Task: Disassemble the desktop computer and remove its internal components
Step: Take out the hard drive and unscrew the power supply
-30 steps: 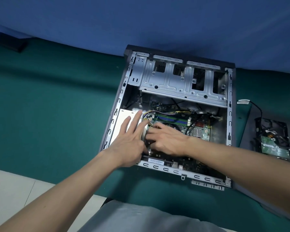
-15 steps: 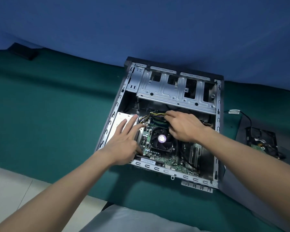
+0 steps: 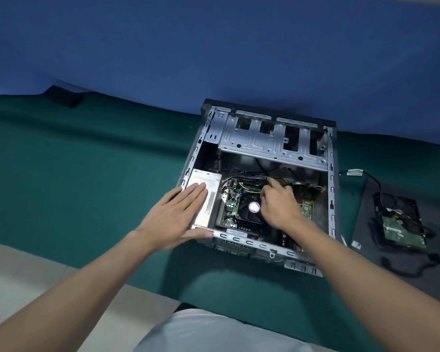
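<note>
At centre-right of the frame, the open computer case lay on its side on the green cloth, its far edge close to the blue backdrop. We had our left hand flat, fingers straight, on the silver power supply by the case's left wall, thumb along the near rim. Our right hand was inside, beside the cooler fan, fingers bent among the cables; whether it gripped one we could not tell. Left of the case stretched broad cloth; just right lay a dark panel bearing a hard drive.
</note>
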The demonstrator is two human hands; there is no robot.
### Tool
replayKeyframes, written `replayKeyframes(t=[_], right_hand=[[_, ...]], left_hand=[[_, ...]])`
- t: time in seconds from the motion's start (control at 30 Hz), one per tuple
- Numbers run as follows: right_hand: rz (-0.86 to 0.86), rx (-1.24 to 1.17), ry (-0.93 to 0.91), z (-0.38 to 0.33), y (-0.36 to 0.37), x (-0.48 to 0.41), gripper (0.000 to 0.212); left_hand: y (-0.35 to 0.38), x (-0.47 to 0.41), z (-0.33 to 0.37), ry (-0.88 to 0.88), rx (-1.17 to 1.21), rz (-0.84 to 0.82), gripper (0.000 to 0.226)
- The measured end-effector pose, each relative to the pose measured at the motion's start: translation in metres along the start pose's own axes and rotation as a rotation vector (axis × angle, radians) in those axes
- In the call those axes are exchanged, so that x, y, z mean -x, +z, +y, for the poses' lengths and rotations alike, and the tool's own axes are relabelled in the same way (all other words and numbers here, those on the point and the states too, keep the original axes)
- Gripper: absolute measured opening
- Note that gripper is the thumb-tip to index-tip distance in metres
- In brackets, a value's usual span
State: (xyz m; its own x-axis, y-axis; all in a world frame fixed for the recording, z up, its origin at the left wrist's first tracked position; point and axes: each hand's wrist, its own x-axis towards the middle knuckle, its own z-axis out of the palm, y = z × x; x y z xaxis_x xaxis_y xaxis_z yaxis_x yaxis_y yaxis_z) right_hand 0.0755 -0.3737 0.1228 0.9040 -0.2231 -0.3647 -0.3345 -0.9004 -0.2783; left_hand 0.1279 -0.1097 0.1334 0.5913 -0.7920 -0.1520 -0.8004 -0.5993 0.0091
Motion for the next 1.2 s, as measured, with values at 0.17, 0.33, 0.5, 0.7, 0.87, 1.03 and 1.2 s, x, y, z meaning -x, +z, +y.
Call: replayKeyframes(t=[0.17, 0.33, 0.5, 0.7, 0.87, 1.03, 1.2], right_hand=[[0.196, -0.168, -0.163, -0.068, 0.016, 0.055, 0.048], [0.245, 0.237, -0.207, -0.109, 0.062, 0.074, 0.082], [0.364, 0.344, -0.109, -0.117, 0.077, 0.07, 0.09], [0.414, 0.334, -0.042, -0.126, 0.083, 0.065, 0.1], [0.475, 0.304, -0.034, -0.126, 0.088, 0.068, 0.09], [0.535, 0.336, 0.061, -0.131, 0.086, 0.06, 0.08], [0.544, 0.329, 0.039, -0.131, 0.085, 0.061, 0.078]], left_hand=[[0.003, 0.012, -0.019, 0.139, -0.069, 0.048, 0.093], [0.008, 0.014, -0.025, 0.22, -0.08, 0.07, 0.08], [0.018, 0.015, -0.031, 0.219, -0.147, 0.033, 0.091], [0.023, 0.013, -0.026, 0.218, -0.063, 0.064, 0.079], [0.024, 0.016, -0.027, 0.256, 0.016, 0.151, 0.076], [0.029, 0.012, -0.019, 0.196, 0.081, 0.298, 0.077], [0.031, 0.011, -0.02, 0.215, 0.08, 0.329, 0.058]])
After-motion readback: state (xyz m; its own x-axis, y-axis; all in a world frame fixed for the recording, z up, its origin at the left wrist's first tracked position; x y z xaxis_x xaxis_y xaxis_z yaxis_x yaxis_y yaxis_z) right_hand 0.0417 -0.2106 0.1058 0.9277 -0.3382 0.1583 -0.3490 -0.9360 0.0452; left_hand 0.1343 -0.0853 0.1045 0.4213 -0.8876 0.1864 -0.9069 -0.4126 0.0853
